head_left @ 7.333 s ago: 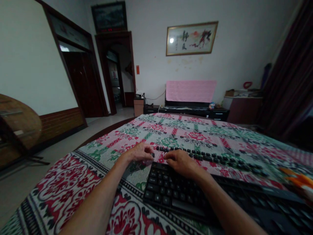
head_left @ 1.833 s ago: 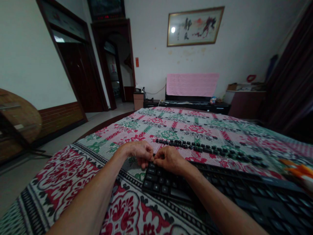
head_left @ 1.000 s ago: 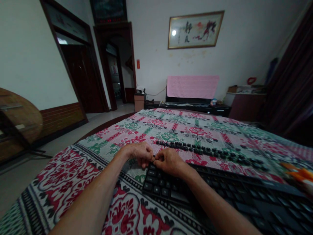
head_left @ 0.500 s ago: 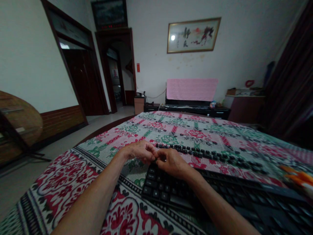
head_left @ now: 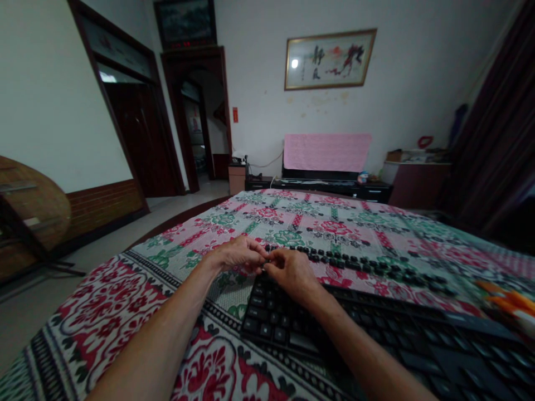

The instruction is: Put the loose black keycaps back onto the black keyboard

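My left hand [head_left: 241,254] and my right hand [head_left: 290,273] meet at the far left corner of a black keyboard [head_left: 267,320]. Thumbs and fingers of both hands are pinched together, tip to tip. Something small and dark seems to be between them, too hidden to name. The right wrist and forearm pass over the keyboard and cover part of its keys. Just beyond the hands, loose black keycaps [head_left: 353,262] lie in long rows on the patterned tablecloth [head_left: 251,214].
An orange and white object [head_left: 507,301] lies at the right, past the keyboard. Behind the table stand a low black cabinet [head_left: 376,193] and a screen under a pink cloth [head_left: 328,151]. A round wooden board [head_left: 33,206] leans at the left.
The fingertips of both hands have shifted slightly, rising a little and pressing closer together above the keyboard corner. The keyboard and keycap rows look the same.
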